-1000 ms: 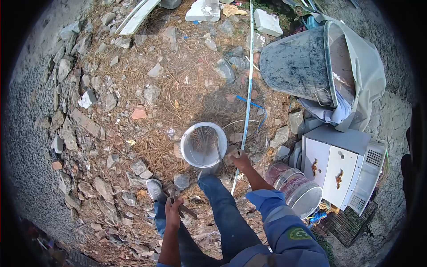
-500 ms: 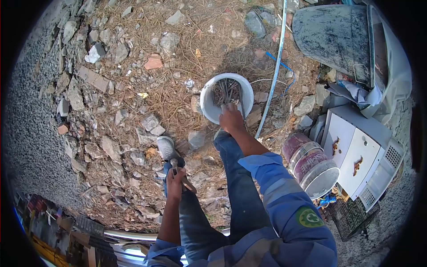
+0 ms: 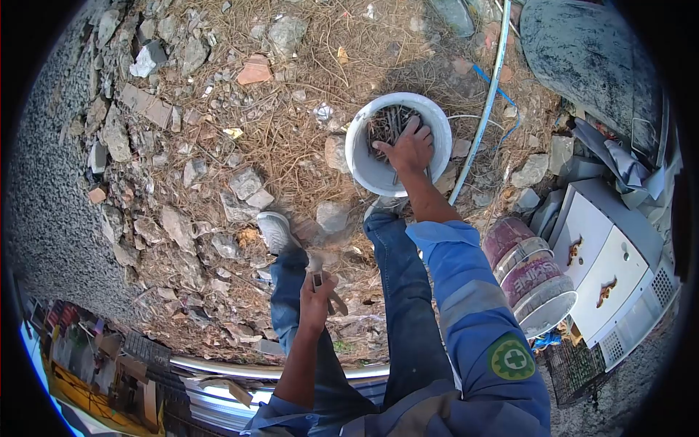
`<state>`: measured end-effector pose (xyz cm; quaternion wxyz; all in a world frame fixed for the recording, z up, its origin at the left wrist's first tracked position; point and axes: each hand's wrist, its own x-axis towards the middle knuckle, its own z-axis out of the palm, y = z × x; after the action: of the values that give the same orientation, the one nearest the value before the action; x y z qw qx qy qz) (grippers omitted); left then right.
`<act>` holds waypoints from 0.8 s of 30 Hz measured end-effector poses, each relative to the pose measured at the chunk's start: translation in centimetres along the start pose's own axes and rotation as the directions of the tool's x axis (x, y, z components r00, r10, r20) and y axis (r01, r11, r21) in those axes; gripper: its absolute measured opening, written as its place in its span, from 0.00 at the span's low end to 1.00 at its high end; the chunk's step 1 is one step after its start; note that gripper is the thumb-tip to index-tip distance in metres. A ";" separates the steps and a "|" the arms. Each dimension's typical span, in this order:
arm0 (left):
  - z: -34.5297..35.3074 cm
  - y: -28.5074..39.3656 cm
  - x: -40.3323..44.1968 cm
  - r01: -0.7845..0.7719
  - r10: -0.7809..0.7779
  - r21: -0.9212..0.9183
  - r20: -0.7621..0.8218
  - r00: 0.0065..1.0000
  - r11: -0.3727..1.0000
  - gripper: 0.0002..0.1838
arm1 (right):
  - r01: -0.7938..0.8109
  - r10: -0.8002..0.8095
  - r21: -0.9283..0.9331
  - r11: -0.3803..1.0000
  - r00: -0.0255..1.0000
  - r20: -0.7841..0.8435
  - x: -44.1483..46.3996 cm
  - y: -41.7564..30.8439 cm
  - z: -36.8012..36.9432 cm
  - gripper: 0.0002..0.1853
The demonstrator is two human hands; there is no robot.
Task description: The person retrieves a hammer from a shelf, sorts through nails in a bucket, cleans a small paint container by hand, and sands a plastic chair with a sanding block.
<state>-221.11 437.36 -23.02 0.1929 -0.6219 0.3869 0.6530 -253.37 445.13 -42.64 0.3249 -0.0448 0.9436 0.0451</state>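
Observation:
My right hand [image 3: 412,148] reaches into a white bucket [image 3: 357,156], palm down, with its thumb and fingers spread. It lies over long, thin, dark pieces [image 3: 391,122] that look like metal rods or tools; whether it touches them I cannot tell. My left hand [image 3: 316,300] is closed around what looks like a hammer [image 3: 338,301], held above my left leg. The tool's blurred pale metal head [image 3: 314,264] pokes out beyond my fingers, and its brown part slants off to the right.
Stones [image 3: 180,227] and broken bricks [image 3: 255,69] litter the dry ground. A pale hose [image 3: 483,116] runs right of the bucket. Stacked stained buckets [image 3: 535,280], a white metal box [image 3: 604,266] and a large dark tub [image 3: 593,62] stand at the right.
My right hand has gone from closed at the bucket's near rim to spread fingers inside it. The left hand with the tool has shifted right, and the view has moved.

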 end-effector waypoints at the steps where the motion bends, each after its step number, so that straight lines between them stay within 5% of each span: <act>1: 0.6 1.1 -0.7 0.058 -0.057 -0.045 0.020 0.998 0.997 0.12 | 0.019 -0.020 0.044 0.999 0.999 0.026 0.3 0.9 0.0 0.65; 6: 1.6 1.9 -0.8 0.018 -0.018 0.001 0.046 0.999 1.000 0.13 | 0.187 -0.188 0.017 0.982 0.977 0.106 -1.2 2.7 -2.4 0.61; 13: 1.0 4.7 -0.1 -0.113 0.115 0.048 -0.031 0.993 0.992 0.13 | 0.081 -0.082 0.024 0.996 0.995 0.063 -0.7 1.4 -0.1 0.62; 17: 0.0 3.1 1.6 -0.145 0.153 0.084 -0.094 0.984 0.986 0.14 | 0.043 -0.053 0.098 0.994 0.993 0.107 -0.4 1.2 -0.6 0.52; 19: -0.2 2.8 1.2 -0.061 0.065 0.052 -0.087 0.994 0.997 0.14 | -0.001 -0.039 0.214 0.977 0.983 0.180 -0.2 1.5 -2.0 0.46; 24: 0.1 3.3 0.5 0.021 -0.020 0.031 -0.055 0.998 0.999 0.13 | 0.030 -0.040 0.186 0.982 0.998 0.050 1.0 2.5 -0.5 0.38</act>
<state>-223.68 435.25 -22.60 0.1989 -0.6402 0.3958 0.6276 -254.80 447.52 -42.70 0.3536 -0.0296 0.9337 -0.0474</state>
